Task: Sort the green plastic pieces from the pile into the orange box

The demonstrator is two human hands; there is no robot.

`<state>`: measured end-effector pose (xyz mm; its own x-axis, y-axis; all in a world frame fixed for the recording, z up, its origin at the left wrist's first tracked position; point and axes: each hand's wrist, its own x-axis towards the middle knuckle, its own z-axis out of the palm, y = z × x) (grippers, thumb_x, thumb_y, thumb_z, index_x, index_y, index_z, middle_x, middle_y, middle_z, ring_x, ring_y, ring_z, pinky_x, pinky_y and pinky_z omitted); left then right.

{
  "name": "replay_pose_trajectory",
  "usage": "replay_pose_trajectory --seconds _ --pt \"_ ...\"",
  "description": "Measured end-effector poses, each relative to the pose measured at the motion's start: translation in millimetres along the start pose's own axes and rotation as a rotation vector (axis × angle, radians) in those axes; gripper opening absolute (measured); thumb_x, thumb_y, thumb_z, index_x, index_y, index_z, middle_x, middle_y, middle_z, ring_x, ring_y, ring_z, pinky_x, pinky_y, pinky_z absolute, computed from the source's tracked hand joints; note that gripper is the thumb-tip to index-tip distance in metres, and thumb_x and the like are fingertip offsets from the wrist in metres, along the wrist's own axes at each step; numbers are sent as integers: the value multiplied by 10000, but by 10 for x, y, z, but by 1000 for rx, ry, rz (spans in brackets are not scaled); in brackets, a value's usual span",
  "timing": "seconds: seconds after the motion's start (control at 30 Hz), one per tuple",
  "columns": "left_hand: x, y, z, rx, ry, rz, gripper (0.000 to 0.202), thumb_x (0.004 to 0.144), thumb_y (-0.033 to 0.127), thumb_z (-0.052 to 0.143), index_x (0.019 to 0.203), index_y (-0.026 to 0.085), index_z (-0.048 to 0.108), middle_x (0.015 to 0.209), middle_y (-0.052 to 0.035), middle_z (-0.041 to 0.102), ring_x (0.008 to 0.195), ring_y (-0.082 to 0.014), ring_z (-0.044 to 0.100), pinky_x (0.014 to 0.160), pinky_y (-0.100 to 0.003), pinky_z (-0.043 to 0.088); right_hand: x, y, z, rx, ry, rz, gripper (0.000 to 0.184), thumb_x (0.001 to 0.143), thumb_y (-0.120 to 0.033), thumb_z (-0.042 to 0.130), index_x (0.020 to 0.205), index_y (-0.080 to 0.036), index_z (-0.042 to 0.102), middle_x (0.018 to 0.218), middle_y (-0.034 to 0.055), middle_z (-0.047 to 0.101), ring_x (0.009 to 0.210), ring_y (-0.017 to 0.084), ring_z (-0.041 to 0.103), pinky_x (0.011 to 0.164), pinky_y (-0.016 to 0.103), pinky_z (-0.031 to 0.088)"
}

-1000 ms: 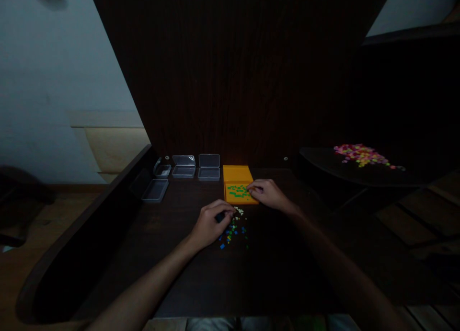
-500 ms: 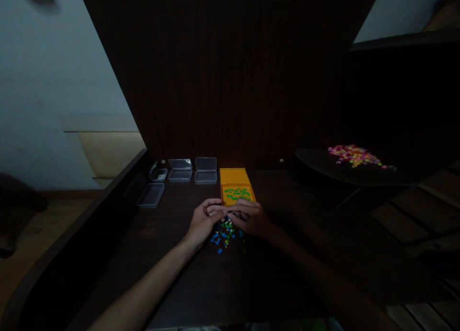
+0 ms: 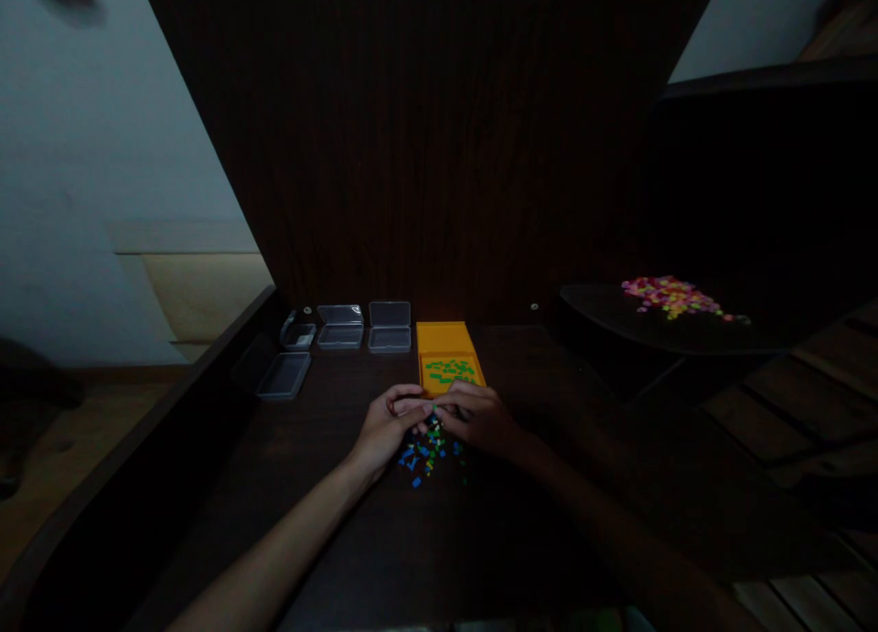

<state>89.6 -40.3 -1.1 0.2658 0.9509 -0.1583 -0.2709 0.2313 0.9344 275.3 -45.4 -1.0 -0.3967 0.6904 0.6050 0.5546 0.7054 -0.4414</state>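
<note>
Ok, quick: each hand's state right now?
Left hand: partly curled, at a small green plastic-looking piece; hold unclear.
Right hand: curled beside that piece; hold unclear.

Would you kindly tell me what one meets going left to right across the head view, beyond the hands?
Pale panel, small clear box, middle clear box, right clear box, yellow box, colourful heap.

yellow box (image 3: 443, 337): partly behind right hand (image 3: 478, 418) | green bit (image 3: 434, 407): shape too small to tell | forearms (image 3: 294, 533): cut off below

Head-worn view, forward and down
</note>
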Motion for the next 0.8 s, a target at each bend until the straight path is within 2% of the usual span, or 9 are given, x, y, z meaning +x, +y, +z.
replay_pose_trajectory --seconds 0.17,0.23,0.33,0.5,0.8 --pt "-5 12 0 82 -63 31 370 644 309 820 908 134 629 807 -58 751 576 -115 636 594 -231 480 36 208 -90 -118 126 75 164 871 -235 554 866 -191 712 741 50 613 652 150 576 596 253 464" --pt "7 9 -6 116 -78 62 318 664 307 800 874 132 637 797 -53 747 588 -117 638 614 -237 493 53 360 -176 -142 163 149 170 861 -234 557 864 -178 718 777 60 608 680 152 579 626 253 470" --pt "34 -5 -22 161 -97 92 252 693 288 766 852 135 643 781 -43 741 605 -122 642 629 -243 506 79 613 -292 -194 159 280 157 829 -227 582 838 -174 729 743 39 572 645 139 545 579 239 437" --pt "51 -13 -34 219 -98 109 169 724 253 713 829 141 643 783 -41 736 613 -126 639 652 -253 519 149 858 -313 -296 61 448 133 779 -189 614 775 -172 746 721 24 573 655 136 550 581 232 408" --pt "34 37 -22 237 -77 146 151 729 241 674 839 141 644 773 -36 722 613 -120 619 646 -246 502 199 800 -275 -478 -173 528 205 820 -204 577 884 -207 771 867 46 637 757 149 585 639 240 410"
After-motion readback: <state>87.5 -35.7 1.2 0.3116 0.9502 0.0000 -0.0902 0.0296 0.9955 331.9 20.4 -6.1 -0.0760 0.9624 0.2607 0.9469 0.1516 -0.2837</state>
